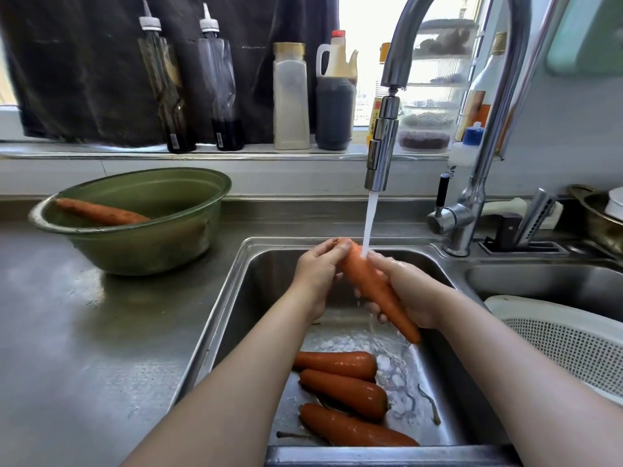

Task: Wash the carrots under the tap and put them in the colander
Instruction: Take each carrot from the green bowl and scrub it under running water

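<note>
The left hand [318, 268] grips the thick far end of a carrot [371, 281] and the right hand [413, 291] curls round its middle, under the running tap [381, 146]. Three more carrots [344, 389] lie in the near sink [242, 298], and a fifth carrot [101, 212] lies in the left bowl [151, 247]. The colander [566, 342] sits on the right.

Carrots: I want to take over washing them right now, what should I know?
Left hand and right hand both grip the held carrot under the running tap.
Three carrots lie in the sink; the bowl carrot lies in the green bowl on the left.
The white colander, on the right, shows no carrots in its visible part.
Left to do: finish this one, wash the others, put all in the colander.
</note>
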Tool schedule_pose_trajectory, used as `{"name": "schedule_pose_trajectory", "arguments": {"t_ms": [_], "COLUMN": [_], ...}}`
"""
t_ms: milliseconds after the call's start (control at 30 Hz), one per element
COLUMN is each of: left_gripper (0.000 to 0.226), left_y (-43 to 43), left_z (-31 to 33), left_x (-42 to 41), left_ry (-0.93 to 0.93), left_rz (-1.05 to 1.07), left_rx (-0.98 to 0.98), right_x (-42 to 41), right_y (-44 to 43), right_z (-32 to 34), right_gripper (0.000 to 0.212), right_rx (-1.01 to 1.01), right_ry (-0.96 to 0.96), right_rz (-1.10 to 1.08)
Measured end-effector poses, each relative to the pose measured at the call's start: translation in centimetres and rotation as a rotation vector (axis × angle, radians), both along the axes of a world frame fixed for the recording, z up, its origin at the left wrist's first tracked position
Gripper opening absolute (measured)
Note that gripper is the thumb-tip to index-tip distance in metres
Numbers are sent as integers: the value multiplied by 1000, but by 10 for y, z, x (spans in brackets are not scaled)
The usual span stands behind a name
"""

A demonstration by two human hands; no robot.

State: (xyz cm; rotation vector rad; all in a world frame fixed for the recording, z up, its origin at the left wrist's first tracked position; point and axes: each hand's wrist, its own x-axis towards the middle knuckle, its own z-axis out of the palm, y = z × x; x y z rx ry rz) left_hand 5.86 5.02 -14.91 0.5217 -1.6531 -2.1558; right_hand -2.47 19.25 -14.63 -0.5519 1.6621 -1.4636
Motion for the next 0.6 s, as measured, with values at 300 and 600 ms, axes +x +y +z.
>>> {"name": "schedule_pose_trajectory", "arguments": {"t_ms": [300, 600], "left_gripper": [40, 8], "left_y": [2, 14], "left_z": [-1, 3], "left_x": [4, 3], "left_ry": [2, 17], "left_rz": [-130, -56], "left_rx": [-148, -206], "right_x": [2, -3], "right_y": [11, 8], "right_z": [-2, -11], "right_gripper": [43, 36], "right_rx": [24, 229], "right_ry": [-50, 110], "right_rz": [157, 163]}}
